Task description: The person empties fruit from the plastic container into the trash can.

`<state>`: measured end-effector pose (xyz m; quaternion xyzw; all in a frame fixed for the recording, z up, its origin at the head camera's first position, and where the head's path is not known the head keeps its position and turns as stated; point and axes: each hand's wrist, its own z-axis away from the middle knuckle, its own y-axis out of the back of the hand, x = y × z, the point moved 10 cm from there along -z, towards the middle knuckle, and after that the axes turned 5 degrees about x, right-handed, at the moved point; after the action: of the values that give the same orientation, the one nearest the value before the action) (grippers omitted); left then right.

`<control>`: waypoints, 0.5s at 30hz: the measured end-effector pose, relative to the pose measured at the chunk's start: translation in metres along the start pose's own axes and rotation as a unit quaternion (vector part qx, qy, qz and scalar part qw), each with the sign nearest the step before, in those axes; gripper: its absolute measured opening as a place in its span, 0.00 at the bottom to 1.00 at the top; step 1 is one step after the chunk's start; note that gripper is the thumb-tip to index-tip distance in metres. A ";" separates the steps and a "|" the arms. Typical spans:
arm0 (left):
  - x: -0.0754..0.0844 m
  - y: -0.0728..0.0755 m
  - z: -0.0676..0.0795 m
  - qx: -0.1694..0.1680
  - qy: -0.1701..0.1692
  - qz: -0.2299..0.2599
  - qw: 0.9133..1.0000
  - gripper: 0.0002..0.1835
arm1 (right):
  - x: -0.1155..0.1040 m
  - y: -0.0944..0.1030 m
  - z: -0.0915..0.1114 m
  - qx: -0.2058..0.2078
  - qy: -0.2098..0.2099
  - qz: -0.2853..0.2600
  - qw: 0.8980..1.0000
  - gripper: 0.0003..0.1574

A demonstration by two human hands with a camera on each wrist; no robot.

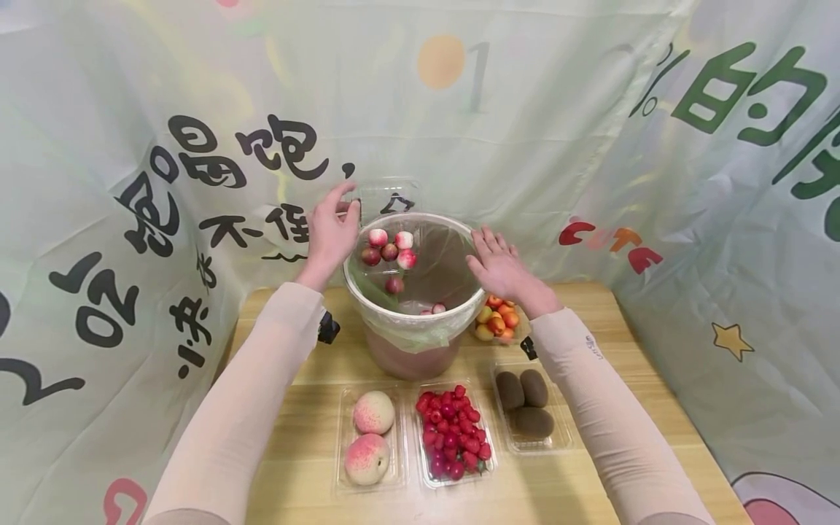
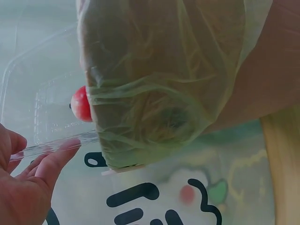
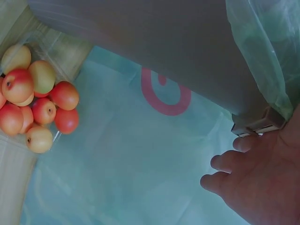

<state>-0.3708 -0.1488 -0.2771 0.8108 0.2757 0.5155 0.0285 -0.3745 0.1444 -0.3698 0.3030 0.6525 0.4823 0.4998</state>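
Clearly, the left hand [image 1: 333, 227] has a grip: its thumb and fingers pinch the edge of a clear plastic box [image 2: 49, 101]. Just right of that pinch, the box tilts over the mouth of a bin [image 1: 410, 354] and several small red fruits [image 1: 389, 251] show in or against it. One more sits lower, and a couple lie deeper in the bin, right of and below the grip. Nearer the body than the pinch, two peaches [image 1: 371, 457] rest in their own tray, with red berries [image 1: 453, 430] in another to their right. The orange-red fruits [image 1: 496, 321] stand beside the bin, just under the right hand [image 1: 500, 270]. That hand grips nothing; its fingers are straight at the rim [image 1: 482, 295], though I cannot tell whether it presses there. Kiwis [image 1: 534, 419] lie nearest the body from it.

As I judge it, the pinch is the weak point: holding only one thin edge, it could let the box twist or drop into the bin. Tipping too steeply could bounce fruit over the rim. A knock from the box might also drag down the thin bag [image 1: 420, 335], and a push on one side could rock the bin.
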 end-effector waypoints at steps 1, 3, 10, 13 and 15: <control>0.000 0.000 0.000 0.001 -0.005 0.000 1.000 0.21 | 0.000 0.000 0.000 0.000 0.000 -0.001 1.000 0.45; 0.000 0.001 0.002 0.005 -0.008 -0.001 1.000 0.21 | 0.000 -0.001 0.000 -0.001 -0.001 -0.002 1.000 0.45; -0.002 0.003 0.004 0.016 -0.007 0.003 1.000 0.20 | 0.000 -0.001 0.000 0.000 0.000 -0.002 1.000 0.45; -0.002 0.003 0.004 0.021 -0.010 0.007 1.000 0.20 | 0.001 0.000 0.000 0.001 0.001 -0.002 1.000 0.45; -0.002 0.004 0.005 0.024 -0.013 0.008 1.000 0.20 | 0.000 0.000 -0.001 0.001 0.002 -0.002 1.000 0.45</control>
<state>-0.3660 -0.1519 -0.2798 0.8202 0.2805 0.4985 0.0085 -0.3753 0.1446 -0.3700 0.3010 0.6546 0.4813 0.4993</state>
